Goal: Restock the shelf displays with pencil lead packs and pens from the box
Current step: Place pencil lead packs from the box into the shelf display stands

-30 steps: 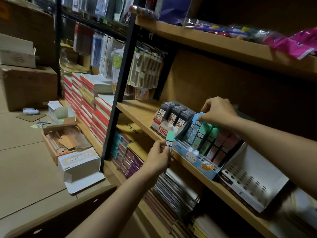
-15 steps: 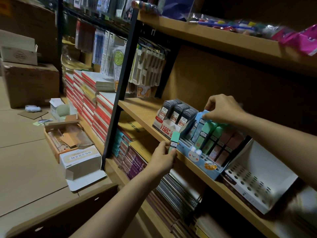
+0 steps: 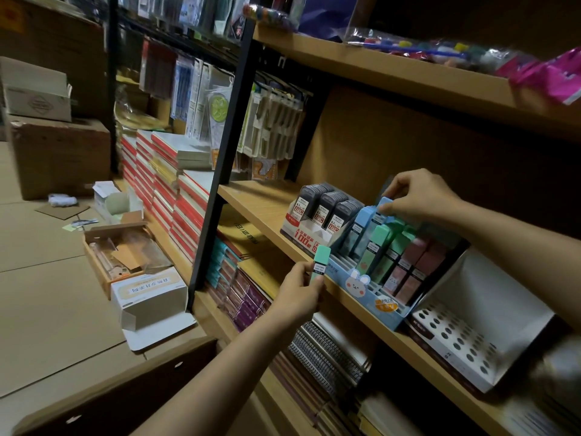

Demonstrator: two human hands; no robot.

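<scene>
Step in hand: a mint-green lead pack point(image 3: 320, 262) is being readied for the blue display tray point(image 3: 382, 305); judged mid-restock.
Left hand point(image 3: 300, 292): lower centre of frame, fingers and thumb pinched round the lower half of the mint pack, which is held upright just in front of the shelf edge point(image 3: 352, 302).
Right hand point(image 3: 418, 196): right of centre, fingertips pinched on the top of a pale blue pack point(image 3: 379, 210) at the back of the tray's blue row.
Tray contents: blue, green and pink packs stood in rows, front slots bare.
Neighbours: grey lead packs point(image 3: 327, 209) in a white display to the tray's left; an empty white perforated pen stand point(image 3: 465, 338) to its right.
Supply: opened boxes point(image 3: 132, 253) on the floor, left of frame.
Advice: the mint pack is best matched to the green row, label outward, slid in upright while the back packs are steadied.
Risk: leaning packs may topple forward if nudged.
</scene>
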